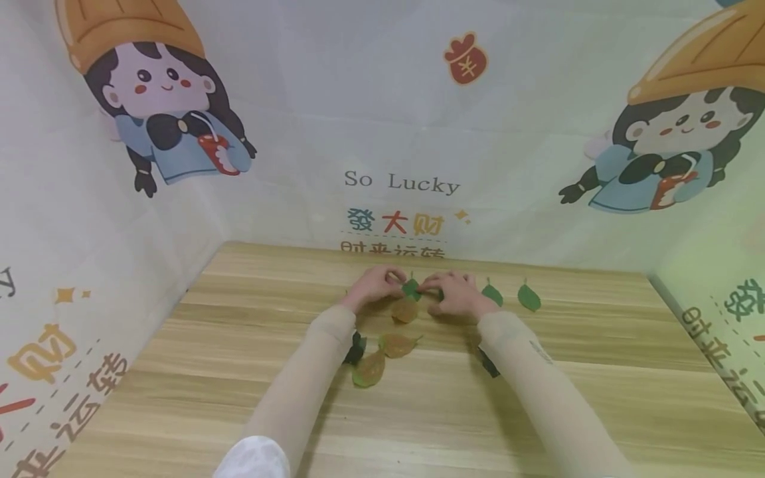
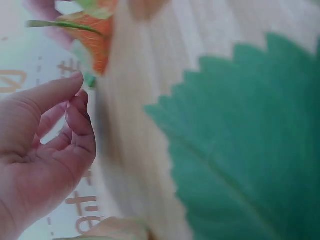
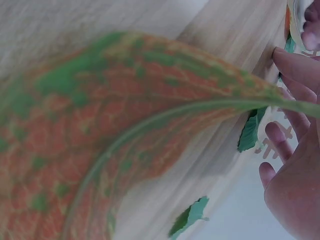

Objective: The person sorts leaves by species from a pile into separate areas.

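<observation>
**Left hand (image 1: 376, 284) and right hand (image 1: 457, 295) are flanking a green leaf (image 1: 411, 289)**

We are seeing a printed cloth (image 1: 287, 99) rising behind and on both sides of a wooden table (image 1: 239, 398). Cartoon figures, the words "So Lucky" and Chinese lettering are showing on it. Two forearms in pale sleeves (image 1: 299, 392) are reaching over the table toward its far edge.

The left hand is bending its fingers at the leaf's left side, the thumb tip sitting close to the fingertips; we are not able to tell whether they are pinching the leaf's edge. The right hand is holding its fingers apart on the other side, one fingertip lying at that edge.

Between the two hands, near the table's far edge, the green leaf is lying with its stem pointing away from us. A brown leaf (image 1: 404, 311) is lying just in front of it. Nearer to us, a second brown leaf (image 1: 397, 345) and a third brown leaf (image 1: 368, 369) are lying side by side. A second green leaf (image 1: 493, 294) is showing just beyond the right wrist, and a third green leaf (image 1: 528, 297) is lying farther right. In the right wrist view, a mottled leaf (image 3: 125, 115) is looming large and blurred; we cannot tell which one it is.
</observation>
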### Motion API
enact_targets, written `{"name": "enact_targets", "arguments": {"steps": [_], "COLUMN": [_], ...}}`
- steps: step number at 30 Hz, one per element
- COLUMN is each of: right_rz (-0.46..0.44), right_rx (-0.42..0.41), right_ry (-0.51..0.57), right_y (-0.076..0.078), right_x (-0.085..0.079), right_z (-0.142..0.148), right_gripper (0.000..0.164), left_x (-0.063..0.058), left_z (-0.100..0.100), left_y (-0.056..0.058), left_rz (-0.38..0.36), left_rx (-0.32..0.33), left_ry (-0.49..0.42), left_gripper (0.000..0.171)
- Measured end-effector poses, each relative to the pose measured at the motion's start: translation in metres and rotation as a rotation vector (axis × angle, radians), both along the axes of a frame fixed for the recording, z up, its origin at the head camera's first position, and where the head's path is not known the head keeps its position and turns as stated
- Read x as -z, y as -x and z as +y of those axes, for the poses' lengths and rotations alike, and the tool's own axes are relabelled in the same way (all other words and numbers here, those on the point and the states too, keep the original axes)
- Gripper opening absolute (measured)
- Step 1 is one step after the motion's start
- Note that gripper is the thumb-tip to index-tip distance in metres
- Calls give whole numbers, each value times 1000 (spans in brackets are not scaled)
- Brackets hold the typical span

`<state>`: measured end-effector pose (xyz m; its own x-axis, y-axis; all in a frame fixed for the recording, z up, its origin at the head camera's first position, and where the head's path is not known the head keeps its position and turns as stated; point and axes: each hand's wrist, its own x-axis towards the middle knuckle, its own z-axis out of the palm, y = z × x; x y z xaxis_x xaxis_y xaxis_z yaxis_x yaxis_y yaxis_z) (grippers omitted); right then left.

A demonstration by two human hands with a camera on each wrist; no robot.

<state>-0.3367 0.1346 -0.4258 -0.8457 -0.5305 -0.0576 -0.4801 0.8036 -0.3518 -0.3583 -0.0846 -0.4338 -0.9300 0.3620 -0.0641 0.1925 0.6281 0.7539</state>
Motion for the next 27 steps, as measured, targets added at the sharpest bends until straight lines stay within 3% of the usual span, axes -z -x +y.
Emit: {"name": "enact_targets", "arguments": {"steps": [4,8,11,23,27], "right_rz": [-17,-32,-25,-19,-14], "right_rx": [3,7,3,2,0], "right_ry": [-24,-34,-41,-11,-11], "right_y": [1,1,1,-6,-6], "right_x": [-2,-2,-1,-1,-1], "right_z": [-2,-2,-2,0,0], "right_gripper": [51,52,52,50,50], "left_x": [-15,-36,-41,-34,-29], "left_z": [-5,-12,-22,-65,-77], "left_y": [-5,-15,-22,-63,-75], "left_rz": [21,58,91,137,120], "left_rx": [6,66,107,196,268], "left_ry": [-14,14,32,138,151], "left_gripper": [31,31,29,19,21]}}
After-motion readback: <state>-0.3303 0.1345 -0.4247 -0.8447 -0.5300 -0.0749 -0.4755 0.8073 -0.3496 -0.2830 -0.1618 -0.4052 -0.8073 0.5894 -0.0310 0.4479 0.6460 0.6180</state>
